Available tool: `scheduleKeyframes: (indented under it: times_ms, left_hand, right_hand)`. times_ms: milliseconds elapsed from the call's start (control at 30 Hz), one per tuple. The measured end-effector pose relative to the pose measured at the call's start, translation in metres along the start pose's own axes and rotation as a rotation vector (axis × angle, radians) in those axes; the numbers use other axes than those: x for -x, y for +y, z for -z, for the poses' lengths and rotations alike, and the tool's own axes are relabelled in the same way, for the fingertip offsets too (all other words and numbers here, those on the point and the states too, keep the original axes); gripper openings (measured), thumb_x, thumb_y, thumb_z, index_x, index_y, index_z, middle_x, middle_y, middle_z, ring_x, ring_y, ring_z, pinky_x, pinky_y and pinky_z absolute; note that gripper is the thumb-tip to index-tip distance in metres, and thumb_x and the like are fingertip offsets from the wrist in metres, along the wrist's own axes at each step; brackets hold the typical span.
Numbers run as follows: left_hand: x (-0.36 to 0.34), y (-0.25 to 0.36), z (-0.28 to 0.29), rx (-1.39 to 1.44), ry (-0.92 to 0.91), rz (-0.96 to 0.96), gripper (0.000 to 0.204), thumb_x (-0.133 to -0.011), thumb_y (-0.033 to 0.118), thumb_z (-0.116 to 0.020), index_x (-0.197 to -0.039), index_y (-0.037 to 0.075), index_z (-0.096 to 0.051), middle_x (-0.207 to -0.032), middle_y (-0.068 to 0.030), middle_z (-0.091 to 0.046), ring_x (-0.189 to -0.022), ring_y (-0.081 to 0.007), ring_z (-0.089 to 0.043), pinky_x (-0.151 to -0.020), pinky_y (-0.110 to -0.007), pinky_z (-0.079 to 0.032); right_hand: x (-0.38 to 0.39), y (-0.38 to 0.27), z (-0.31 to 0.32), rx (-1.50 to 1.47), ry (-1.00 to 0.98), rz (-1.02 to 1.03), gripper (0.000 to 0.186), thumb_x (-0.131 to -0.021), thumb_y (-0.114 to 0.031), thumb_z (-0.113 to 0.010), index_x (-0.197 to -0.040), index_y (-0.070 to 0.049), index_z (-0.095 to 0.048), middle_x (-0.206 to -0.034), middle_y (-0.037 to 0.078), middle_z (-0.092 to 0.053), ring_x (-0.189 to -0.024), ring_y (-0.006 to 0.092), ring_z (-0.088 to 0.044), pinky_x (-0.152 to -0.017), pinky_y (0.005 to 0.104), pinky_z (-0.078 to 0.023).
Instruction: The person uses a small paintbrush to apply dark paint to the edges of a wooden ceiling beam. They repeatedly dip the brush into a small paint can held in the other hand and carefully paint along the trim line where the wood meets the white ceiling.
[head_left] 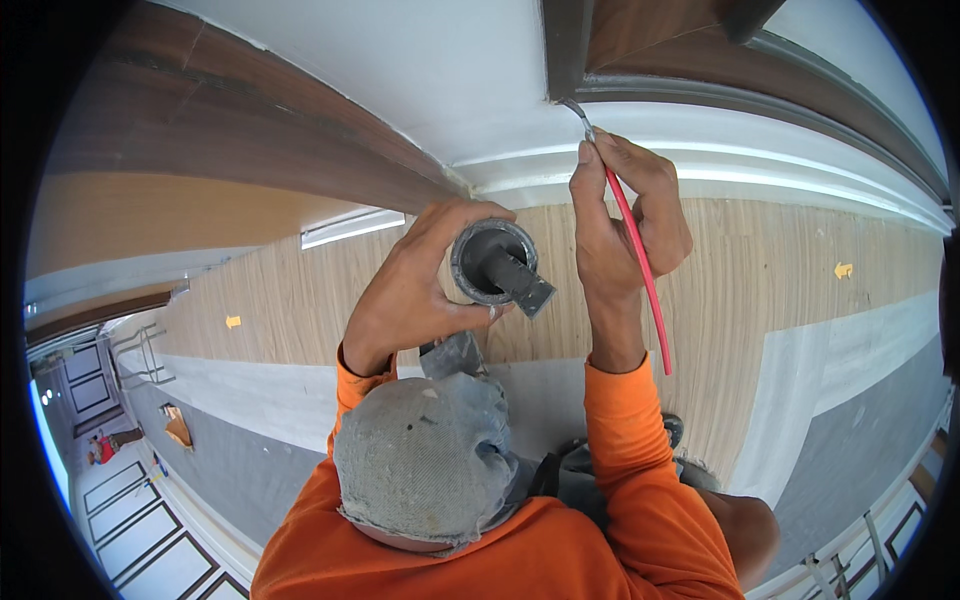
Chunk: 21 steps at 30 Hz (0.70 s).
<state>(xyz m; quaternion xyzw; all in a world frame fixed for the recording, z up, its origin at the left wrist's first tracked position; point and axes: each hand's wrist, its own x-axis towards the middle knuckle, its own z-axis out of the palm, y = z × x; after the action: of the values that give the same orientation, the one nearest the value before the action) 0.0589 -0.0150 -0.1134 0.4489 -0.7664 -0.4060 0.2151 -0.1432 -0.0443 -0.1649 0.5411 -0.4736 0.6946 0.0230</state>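
My left hand (405, 275) is wrapped round a small round cup (461, 262) stained dark grey inside. A flat, dark-coated strip (518, 280) leans in the cup and sticks out over its rim. Between the thumb and fingers of my right hand (635, 215) is a slim paintbrush with a red handle (640, 255). Its dark tip touches the lower corner of a dark brown frame (566, 70), where the frame meets the white wall (450, 75). The handle slants down past my wrist.
Brown wood panelling (280, 100) runs along the left, and a white baseboard (740, 160) follows the wall. Below lies a wood-look floor (740, 250) with pale and grey sheets. Worn grey denim-like cloth (425, 460) bulges between my arms. Far left is a person in red (103, 448).
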Motion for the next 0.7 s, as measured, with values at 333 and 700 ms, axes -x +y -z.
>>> scheduleKeyframes:
  times_ms: [333, 700]
  left_hand:
    - [0.005, -0.003, 0.002, 0.075, 0.013, 0.059, 0.08, -0.062, 0.01, -0.093, -0.136, 0.009, -0.063, -0.132, -0.0127, -0.066, -0.127, -0.0319, -0.062, -0.109, -0.042, -0.047]
    - [0.011, -0.007, -0.001, 0.147, 0.033, 0.152, 0.083, -0.061, 0.0, -0.088, -0.138, 0.008, -0.061, -0.134, -0.0108, -0.066, -0.126, -0.0246, -0.064, -0.11, -0.038, -0.048]
  right_hand:
    - [0.005, -0.01, -0.004, 0.088, 0.042, 0.012, 0.028, -0.074, 0.011, -0.082, -0.097, -0.002, -0.073, -0.094, 0.011, -0.075, -0.083, 0.0237, -0.071, -0.069, 0.0315, -0.059]
    - [0.002, -0.013, -0.008, -0.027, 0.146, -0.023, 0.029, -0.072, 0.012, -0.081, -0.095, -0.003, -0.07, -0.091, 0.009, -0.073, -0.081, 0.0248, -0.07, -0.071, 0.0331, -0.056]
